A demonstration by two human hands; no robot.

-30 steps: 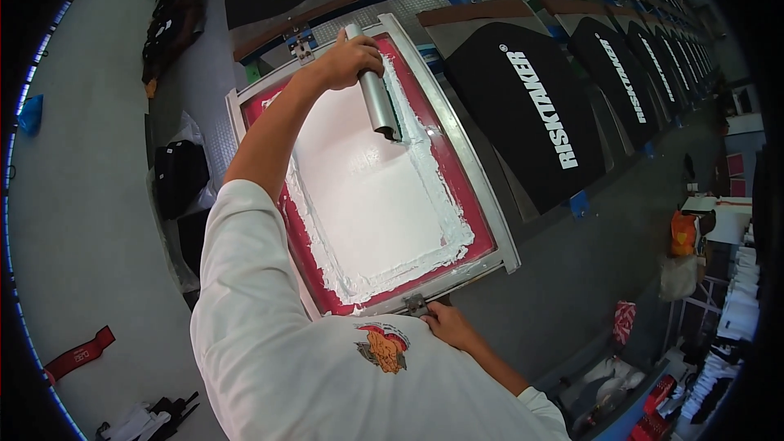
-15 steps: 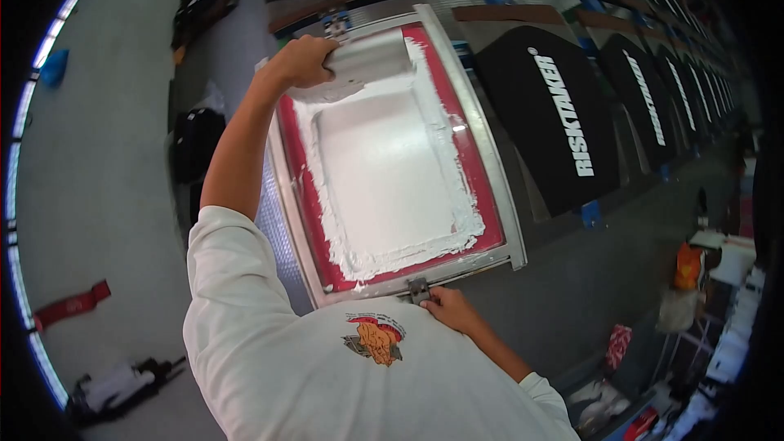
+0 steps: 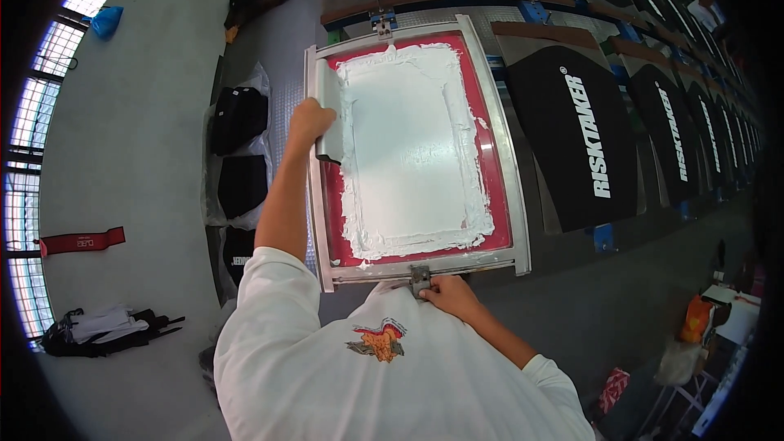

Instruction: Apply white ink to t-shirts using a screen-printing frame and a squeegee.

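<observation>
The work looks well along: black fabric panels (image 3: 549,135) on the boards to the right already bear bold white lettering (image 3: 594,139), and thick white ink (image 3: 367,243) rings the smooth white middle of the red-bordered screen in its silver metal frame (image 3: 500,155). The left hand (image 3: 312,120) has its grip closed round a long silver-grey squeegee (image 3: 328,88), standing along the frame's left side. The right hand (image 3: 452,294) is at a small metal clamp (image 3: 420,276) on the near rail; whether its grip is closed I cannot tell. Lifting the frame seems left to do; anything beneath it is hidden.
</observation>
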